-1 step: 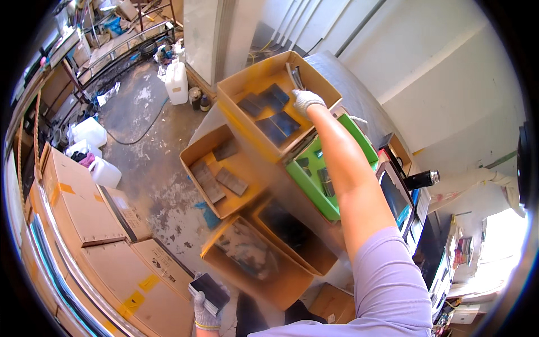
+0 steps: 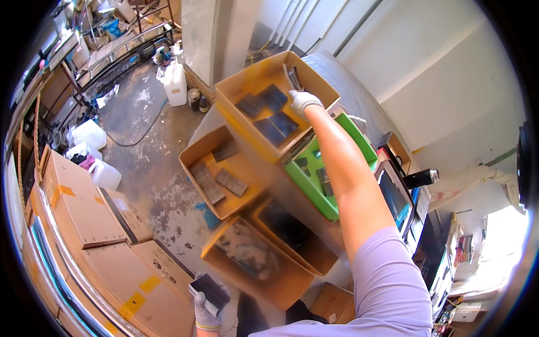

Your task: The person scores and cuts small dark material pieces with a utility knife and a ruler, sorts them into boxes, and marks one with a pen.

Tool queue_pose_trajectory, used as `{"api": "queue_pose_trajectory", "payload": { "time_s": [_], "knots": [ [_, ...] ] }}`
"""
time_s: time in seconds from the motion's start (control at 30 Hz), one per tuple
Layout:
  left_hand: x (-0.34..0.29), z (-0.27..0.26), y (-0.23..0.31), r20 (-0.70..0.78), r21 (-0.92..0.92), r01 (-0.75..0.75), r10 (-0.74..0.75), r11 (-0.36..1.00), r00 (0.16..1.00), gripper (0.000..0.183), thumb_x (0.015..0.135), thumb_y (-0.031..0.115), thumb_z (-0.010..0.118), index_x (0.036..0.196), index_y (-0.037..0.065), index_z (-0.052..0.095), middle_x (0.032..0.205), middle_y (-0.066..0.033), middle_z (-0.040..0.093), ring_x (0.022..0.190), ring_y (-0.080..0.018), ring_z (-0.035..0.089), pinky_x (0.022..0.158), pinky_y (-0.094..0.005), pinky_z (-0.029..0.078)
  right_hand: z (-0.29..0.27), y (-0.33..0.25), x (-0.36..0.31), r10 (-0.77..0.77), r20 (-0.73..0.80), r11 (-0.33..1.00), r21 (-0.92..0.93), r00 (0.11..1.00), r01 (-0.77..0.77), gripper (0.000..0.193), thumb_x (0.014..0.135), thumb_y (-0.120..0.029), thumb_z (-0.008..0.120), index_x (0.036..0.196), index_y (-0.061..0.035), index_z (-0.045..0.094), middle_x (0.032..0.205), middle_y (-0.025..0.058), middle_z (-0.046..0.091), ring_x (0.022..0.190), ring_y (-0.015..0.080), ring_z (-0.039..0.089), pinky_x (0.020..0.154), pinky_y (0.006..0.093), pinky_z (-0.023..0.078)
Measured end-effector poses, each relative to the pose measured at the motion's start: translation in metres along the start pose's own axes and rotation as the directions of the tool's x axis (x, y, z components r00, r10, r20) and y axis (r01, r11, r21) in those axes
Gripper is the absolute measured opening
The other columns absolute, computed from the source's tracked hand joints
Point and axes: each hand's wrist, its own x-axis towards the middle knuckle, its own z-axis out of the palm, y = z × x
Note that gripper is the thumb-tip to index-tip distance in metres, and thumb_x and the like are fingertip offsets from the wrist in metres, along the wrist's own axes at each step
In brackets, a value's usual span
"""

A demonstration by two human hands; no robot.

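My left hand point(image 2: 205, 314), in a whitish knit glove, is closed around a small stack of thin dark rectangular sheets point(image 2: 212, 292) with pale edges, low in the view. My right arm reaches far forward over the boxes. At its end my gloved right hand point(image 2: 306, 101) has its fingers closed at the lower end of a slanted stack of thin grey sheets point(image 2: 293, 77); the fingertips are partly hidden. That stack is inside the far cardboard box point(image 2: 247, 132), by its back right wall. Dark flat stacks point(image 2: 275, 128) lie on the same box's bottom.
Left of it, a lower cardboard box point(image 2: 193, 168) holds greyish stacks. A green bin point(image 2: 311, 196) is under my right forearm. Nearer stand two deep open boxes point(image 2: 261, 281). Closed cartons point(image 2: 106, 275) line the left; white jugs point(image 2: 176, 84) stand on the floor. A black flask point(image 2: 421, 178) lies at right.
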Motion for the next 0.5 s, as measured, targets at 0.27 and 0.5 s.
{"api": "queue_pose_trajectory", "payload": {
  "time_s": [0.27,0.5],
  "knots": [
    [0.003,0.003,-0.01,0.07,0.028,-0.025,0.023,0.999,0.997,0.074,0.085,0.038,0.076,0.15,0.029,0.041,0.113,-0.0162,0.064,0.102,-0.0328,0.065,0.093,-0.0522,0.055,-0.002,-0.03,-0.082,-0.291,0.124,0.952,0.134,0.949,0.274,0.044,0.097,-0.038,0.056,0.131,-0.0121,0.064,0.13,0.0153,0.066,0.118,0.0351,0.063,0.102,0.0444,0.049],
    [0.001,0.032,-0.021,0.14,0.156,0.024,-0.047,0.987,0.989,0.077,0.084,0.04,0.076,0.15,0.023,0.041,0.124,-0.011,0.061,0.111,-0.0299,0.062,0.098,-0.0505,0.051,0.005,-0.062,-0.181,-0.424,-0.005,0.902,0.091,0.906,0.422,0.065,0.097,-0.053,0.055,0.141,-0.0047,0.053,0.128,0.0198,0.064,0.121,0.0348,0.059,0.115,0.0466,0.033]
  ]
}}
